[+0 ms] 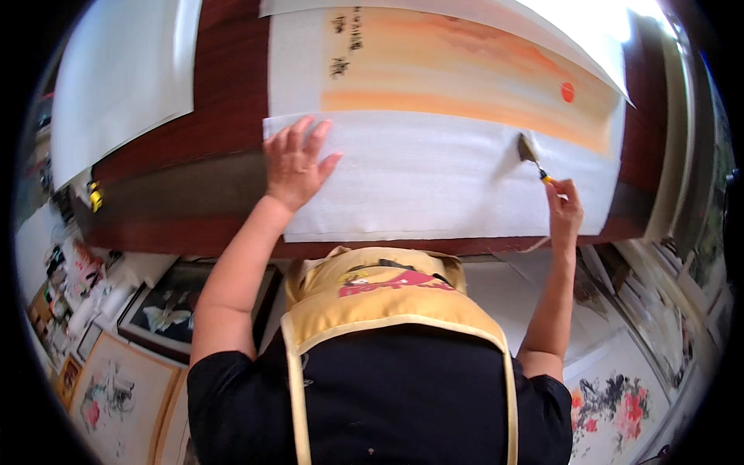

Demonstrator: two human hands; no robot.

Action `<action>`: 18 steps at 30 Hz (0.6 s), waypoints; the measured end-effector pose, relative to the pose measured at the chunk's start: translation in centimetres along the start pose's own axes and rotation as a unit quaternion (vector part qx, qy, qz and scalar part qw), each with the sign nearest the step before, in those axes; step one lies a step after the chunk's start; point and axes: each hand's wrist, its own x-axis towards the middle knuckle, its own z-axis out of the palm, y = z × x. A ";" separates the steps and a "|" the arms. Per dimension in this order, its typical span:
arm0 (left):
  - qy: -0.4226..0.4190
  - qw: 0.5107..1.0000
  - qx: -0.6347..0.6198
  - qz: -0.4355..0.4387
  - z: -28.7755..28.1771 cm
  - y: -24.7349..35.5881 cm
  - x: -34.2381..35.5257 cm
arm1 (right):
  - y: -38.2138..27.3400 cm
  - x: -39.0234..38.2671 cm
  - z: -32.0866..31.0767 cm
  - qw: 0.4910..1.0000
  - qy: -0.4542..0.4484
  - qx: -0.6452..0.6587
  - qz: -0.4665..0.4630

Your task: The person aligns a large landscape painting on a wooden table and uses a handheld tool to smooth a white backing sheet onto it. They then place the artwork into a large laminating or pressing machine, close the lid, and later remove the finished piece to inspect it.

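My left hand [296,164] lies with fingers spread on the left end of a white backing sheet [411,182]. In my right hand [566,208] is a scraper [528,149] with a yellow handle and a dark flat blade. The blade is over the right part of the white sheet, near the lower edge of the painting; whether it touches is hard to tell. The painting [449,70] lies beyond, with an orange sky, a red sun at the right and dark brushed characters at the left.
A dark red-brown table [225,77] bears the sheets. Another white sheet [128,85] lies far left, near a small yellow-and-black tool [94,196]. Pale paper [573,35] overlaps the painting's far right. Framed flower pictures [120,387] stand below the table at both sides.
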 end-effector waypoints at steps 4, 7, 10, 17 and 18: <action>-0.010 1.000 -0.002 0.001 0.0 -0.2 -0.3 | -1.8 1.8 -1.7 0.992 -0.054 -0.070 -0.087; -0.015 1.000 0.004 -0.001 -0.3 -0.1 -0.3 | -2.8 4.0 -3.0 0.974 -0.104 -0.120 -0.159; -0.016 1.000 0.007 -0.002 -0.3 0.0 -0.3 | -4.2 5.4 -3.1 0.963 -0.159 -0.125 -0.177; -0.018 1.000 0.011 -0.003 -0.3 0.0 -0.4 | -5.6 7.8 -0.7 0.952 -0.160 -0.149 -0.212; -0.019 1.000 0.012 -0.003 -0.3 -0.1 -0.4 | -5.7 7.9 -0.3 0.953 -0.158 -0.140 -0.216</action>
